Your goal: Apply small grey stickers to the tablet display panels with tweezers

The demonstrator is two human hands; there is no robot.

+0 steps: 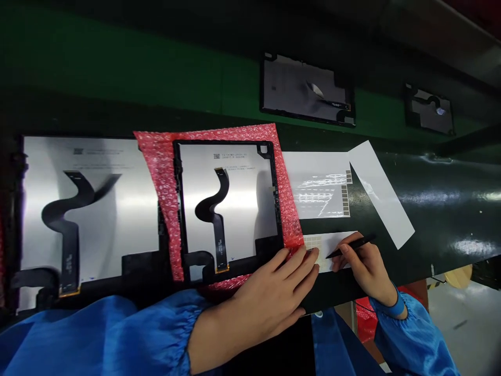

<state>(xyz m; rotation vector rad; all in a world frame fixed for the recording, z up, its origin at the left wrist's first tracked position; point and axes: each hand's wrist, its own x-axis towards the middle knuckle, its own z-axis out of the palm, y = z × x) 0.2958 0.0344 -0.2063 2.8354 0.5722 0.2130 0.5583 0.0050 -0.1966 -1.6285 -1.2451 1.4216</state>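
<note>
While R hand grips black pen, L hand lies ungripping near display's tiny, illegible txt.

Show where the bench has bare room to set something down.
Bare bench lies right of the slanted white strip and between the larger far panel and smaller far panel. Crowded: around the left hand and right hand, among bubble wrap and paper.

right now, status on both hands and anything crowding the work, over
Right hand gripping slim black tool, tip at the label sheet. Left hand open, fingertips at that sheet's left end. Red bubble wrap under display panel crowds the same end.
</note>
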